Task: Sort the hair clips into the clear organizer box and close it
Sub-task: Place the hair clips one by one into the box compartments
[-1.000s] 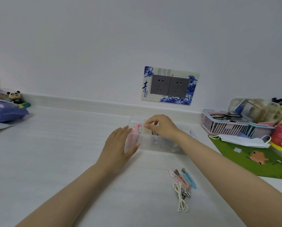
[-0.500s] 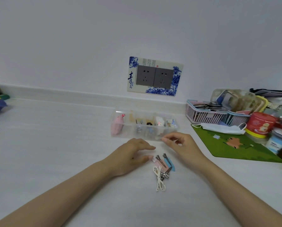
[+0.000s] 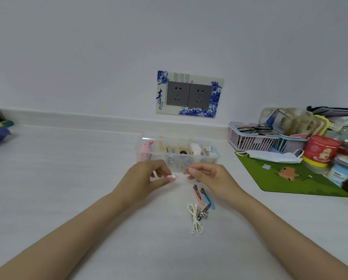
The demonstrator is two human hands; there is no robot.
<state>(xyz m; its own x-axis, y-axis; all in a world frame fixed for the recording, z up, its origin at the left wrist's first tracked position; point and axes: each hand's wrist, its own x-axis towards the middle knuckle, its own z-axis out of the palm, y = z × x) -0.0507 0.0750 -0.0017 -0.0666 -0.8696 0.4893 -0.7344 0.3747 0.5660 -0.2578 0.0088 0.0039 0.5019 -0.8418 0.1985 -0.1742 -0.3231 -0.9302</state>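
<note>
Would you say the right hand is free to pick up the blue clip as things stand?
Probably not yet: the right hand and left hand both pinch a pink clip. The blue clip lies uncovered just below it.

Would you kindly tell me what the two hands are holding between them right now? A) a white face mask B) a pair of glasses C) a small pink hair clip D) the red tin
C: the left hand and right hand pinch a small pink hair clip by its ends, in front of the clear organizer box.
</note>
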